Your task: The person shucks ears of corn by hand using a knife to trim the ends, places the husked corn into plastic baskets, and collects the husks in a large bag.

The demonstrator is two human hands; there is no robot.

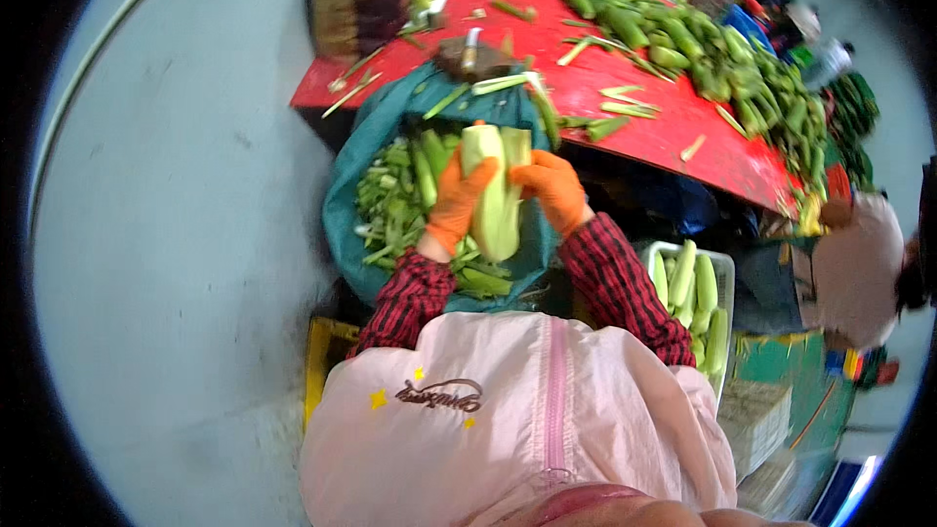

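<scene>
A pale green stem vegetable (pixel 490 212), perhaps a peeled stalk, is held upright over a teal cloth-lined container. My left hand (pixel 461 194), in an orange glove, grips its left side. The orange-gloved right hand (pixel 550 185) pinches a flat pale leaf or husk layer (pixel 517 150) at the stalk's right side. Green trimmings and husk pieces (pixel 395 197) fill the teal liner (pixel 340 234) beneath both hands. Just beyond them, a knife with a light handle (pixel 471 50) rests on a dark block (pixel 487 62) at the table's edge; its blade is blurred.
A red table (pixel 542 22) carries a long heap of unpeeled green vegetables (pixel 681 44) and scattered husks. At my right stands a white crate (pixel 727 271) of pale green stalks (pixel 706 285). Another person (pixel 856 271) is close by on the right; more people are farther back.
</scene>
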